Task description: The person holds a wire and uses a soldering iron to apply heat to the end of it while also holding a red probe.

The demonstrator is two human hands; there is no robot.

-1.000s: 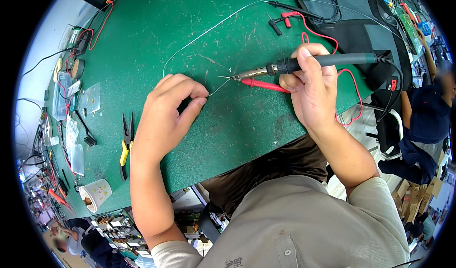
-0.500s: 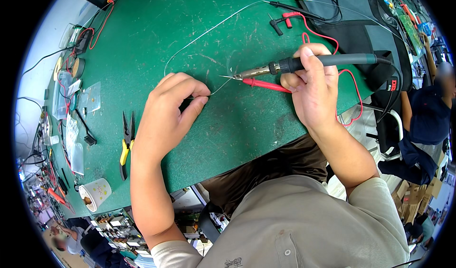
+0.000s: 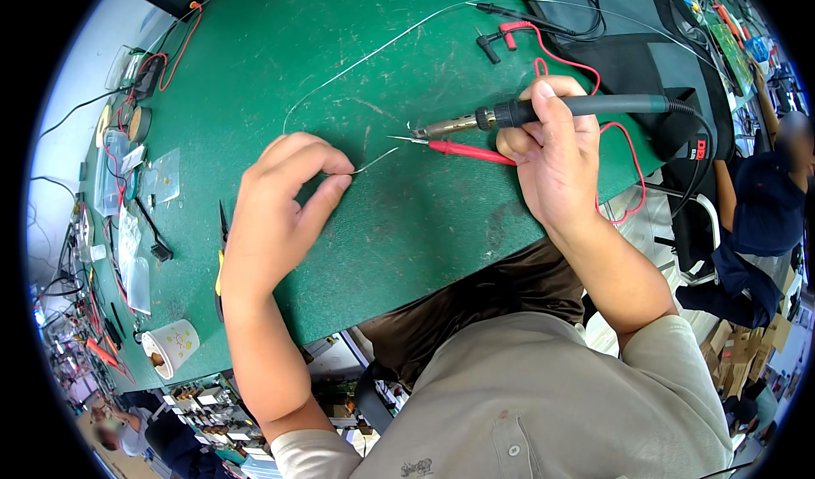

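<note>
Between thumb and forefinger, my left hand (image 3: 284,203) pinches a thin solder wire (image 3: 375,160). Its free end points up and right, short of the red test probe. A long loop of the same wire runs from behind that hand toward the far side. My right hand (image 3: 556,152) grips a soldering iron (image 3: 501,115) by its dark handle, tip pointing left. Just under the iron lies the red test probe (image 3: 471,151), its bare metal needle close to the iron's tip; whether they touch I cannot tell. The probe's rear end passes by my right fingers.
Long-nose pliers (image 3: 222,224) lie partly behind my left forearm. A paper cup (image 3: 170,348) stands near the left edge of the green table (image 3: 399,250). A black test probe (image 3: 526,18), plugs (image 3: 499,42) and a dark bag (image 3: 645,71) are at the far right. A person (image 3: 768,199) sits at right.
My left hand has moved left with the solder wire, drawing its end away from the iron's tip and probe needle. The iron has shifted slightly left and now sits a little above the needle.
</note>
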